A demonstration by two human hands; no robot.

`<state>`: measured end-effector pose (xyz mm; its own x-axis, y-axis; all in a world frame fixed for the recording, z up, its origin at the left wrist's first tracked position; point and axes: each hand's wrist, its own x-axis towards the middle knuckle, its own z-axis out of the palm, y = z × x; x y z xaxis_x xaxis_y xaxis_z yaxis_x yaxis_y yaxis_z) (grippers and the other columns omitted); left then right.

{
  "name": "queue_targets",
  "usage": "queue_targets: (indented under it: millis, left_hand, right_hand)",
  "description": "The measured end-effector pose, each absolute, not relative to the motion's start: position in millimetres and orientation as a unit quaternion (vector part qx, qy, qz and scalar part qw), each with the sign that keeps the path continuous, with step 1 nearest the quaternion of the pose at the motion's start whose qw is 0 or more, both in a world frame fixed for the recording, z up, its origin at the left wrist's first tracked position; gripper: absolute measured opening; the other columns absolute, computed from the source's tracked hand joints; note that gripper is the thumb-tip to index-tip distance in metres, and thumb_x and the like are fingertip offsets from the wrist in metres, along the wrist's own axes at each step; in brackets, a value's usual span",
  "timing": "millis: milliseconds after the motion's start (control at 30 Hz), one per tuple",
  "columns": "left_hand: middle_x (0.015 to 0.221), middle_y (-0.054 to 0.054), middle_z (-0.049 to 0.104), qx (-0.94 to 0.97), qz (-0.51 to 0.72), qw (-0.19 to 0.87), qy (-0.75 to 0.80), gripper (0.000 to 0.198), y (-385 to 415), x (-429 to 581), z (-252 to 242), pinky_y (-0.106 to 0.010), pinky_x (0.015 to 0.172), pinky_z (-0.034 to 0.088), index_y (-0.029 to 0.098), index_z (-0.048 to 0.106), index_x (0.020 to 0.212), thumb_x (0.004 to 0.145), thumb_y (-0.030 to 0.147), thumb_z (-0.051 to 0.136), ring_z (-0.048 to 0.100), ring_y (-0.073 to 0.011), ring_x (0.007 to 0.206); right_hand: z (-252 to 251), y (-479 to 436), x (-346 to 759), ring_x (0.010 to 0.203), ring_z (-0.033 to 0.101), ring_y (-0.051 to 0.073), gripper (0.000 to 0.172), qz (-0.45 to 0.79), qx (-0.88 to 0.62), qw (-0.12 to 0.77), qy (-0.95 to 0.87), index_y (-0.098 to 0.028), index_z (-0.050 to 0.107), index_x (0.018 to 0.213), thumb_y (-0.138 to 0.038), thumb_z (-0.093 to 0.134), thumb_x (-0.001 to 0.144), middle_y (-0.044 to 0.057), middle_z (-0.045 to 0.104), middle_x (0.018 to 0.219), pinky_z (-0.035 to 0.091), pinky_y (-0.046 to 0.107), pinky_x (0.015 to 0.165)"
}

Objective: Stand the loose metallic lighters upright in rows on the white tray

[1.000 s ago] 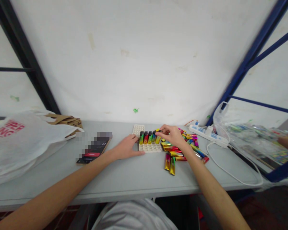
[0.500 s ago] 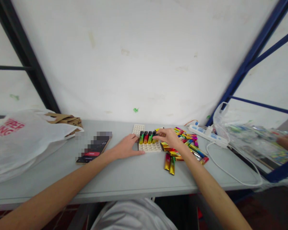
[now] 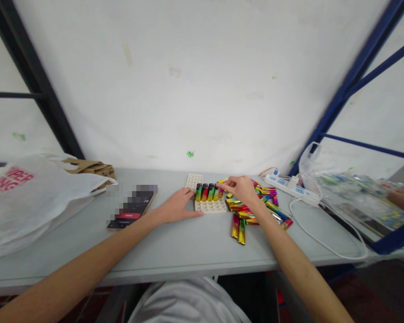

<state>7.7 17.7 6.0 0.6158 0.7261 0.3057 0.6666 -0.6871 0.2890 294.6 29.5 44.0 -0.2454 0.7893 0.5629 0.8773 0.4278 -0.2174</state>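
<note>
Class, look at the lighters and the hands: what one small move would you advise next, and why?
I would probably settle the end lighter firmly upright: the right hand has its fingertips by its top, the other lighters in that row stand upright in the white tray, and the left hand is at the tray's left side.

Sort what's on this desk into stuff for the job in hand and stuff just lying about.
Job in hand:
pale tray, at your left hand
standing lighters, at your right hand
loose lighters, probably

Just lying about:
phone
plastic bag
brown cardboard
power strip
</note>
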Motion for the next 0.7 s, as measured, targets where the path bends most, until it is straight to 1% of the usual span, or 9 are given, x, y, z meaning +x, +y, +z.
queue_targets:
  millis: [67,100,167,200,267,300,367,467,700]
  left_hand:
    - [0.115,-0.012,0.064,0.895,0.201,0.075,0.391,0.064,18,8,6,-0.044,0.099,0.048,0.018,0.064,0.112,0.081,0.074,0.066,0.060,-0.0315,0.109]
    - [0.114,-0.012,0.064,0.894,0.203,0.076,0.391,0.064,18,7,6,-0.044,0.099,0.048,0.018,0.064,0.112,0.080,0.074,0.065,0.060,-0.0313,0.108]
    - [0.112,-0.012,0.064,0.894,0.209,0.079,0.389,0.063,18,7,6,-0.043,0.098,0.049,0.019,0.064,0.110,0.080,0.074,0.066,0.060,-0.0308,0.107]
    - [0.112,-0.012,0.064,0.894,0.211,0.082,0.386,0.062,18,7,7,-0.043,0.097,0.049,0.019,0.064,0.110,0.080,0.074,0.066,0.060,-0.0305,0.107]
    - [0.113,-0.012,0.064,0.895,0.209,0.086,0.384,0.061,18,8,7,-0.042,0.097,0.049,0.019,0.064,0.109,0.080,0.072,0.066,0.060,-0.0304,0.107]
    - [0.113,-0.012,0.064,0.895,0.206,0.087,0.386,0.060,17,8,7,-0.042,0.098,0.049,0.019,0.064,0.110,0.080,0.071,0.067,0.060,-0.0306,0.108]
    - [0.115,-0.013,0.064,0.895,0.197,0.087,0.391,0.061,17,9,9,-0.042,0.100,0.048,0.018,0.064,0.111,0.081,0.070,0.068,0.059,-0.0310,0.110]
    - [0.117,-0.014,0.063,0.894,0.186,0.084,0.398,0.061,16,9,10,-0.043,0.101,0.048,0.017,0.063,0.112,0.081,0.069,0.068,0.059,-0.0313,0.111]
    - [0.115,-0.012,0.063,0.894,0.199,0.083,0.392,0.062,17,8,8,-0.042,0.100,0.048,0.018,0.064,0.112,0.081,0.071,0.067,0.059,-0.0313,0.111]
  right_hand:
    - [43,39,314,0.058,0.063,0.018,0.054,-0.075,-0.551,0.347,-0.755,-0.019,0.073,0.072,-0.061,0.051,0.098,0.006,0.071,0.063,0.044,0.029,0.063]
    - [41,44,325,0.062,0.066,0.020,0.049,-0.074,-0.551,0.353,-0.753,-0.018,0.074,0.079,-0.054,0.049,0.101,0.007,0.072,0.067,0.047,0.030,0.067]
    - [33,55,344,0.083,0.071,0.023,0.033,-0.061,-0.528,0.344,-0.774,-0.016,0.074,0.103,-0.040,0.052,0.101,0.011,0.077,0.091,0.052,0.034,0.081]
    - [28,60,351,0.094,0.071,0.025,0.030,-0.056,-0.520,0.335,-0.783,-0.016,0.072,0.112,-0.036,0.054,0.100,0.014,0.077,0.103,0.053,0.038,0.090]
    - [18,67,359,0.114,0.068,0.027,0.033,-0.035,-0.500,0.306,-0.810,-0.016,0.069,0.124,-0.032,0.059,0.097,0.017,0.072,0.123,0.050,0.043,0.103]
    - [14,69,360,0.118,0.066,0.028,0.034,-0.018,-0.490,0.284,-0.824,-0.016,0.069,0.125,-0.032,0.060,0.096,0.017,0.070,0.128,0.049,0.044,0.105]
    - [10,72,358,0.115,0.068,0.029,0.032,0.022,-0.471,0.236,-0.850,-0.017,0.072,0.122,-0.033,0.062,0.096,0.016,0.072,0.126,0.050,0.044,0.104]
    - [11,74,353,0.104,0.072,0.030,0.028,0.046,-0.467,0.184,-0.863,-0.016,0.076,0.113,-0.034,0.063,0.096,0.015,0.076,0.115,0.054,0.043,0.096]
    - [16,71,353,0.101,0.071,0.027,0.023,0.046,-0.456,0.198,-0.867,-0.019,0.077,0.109,-0.032,0.066,0.094,0.012,0.077,0.111,0.053,0.039,0.094]
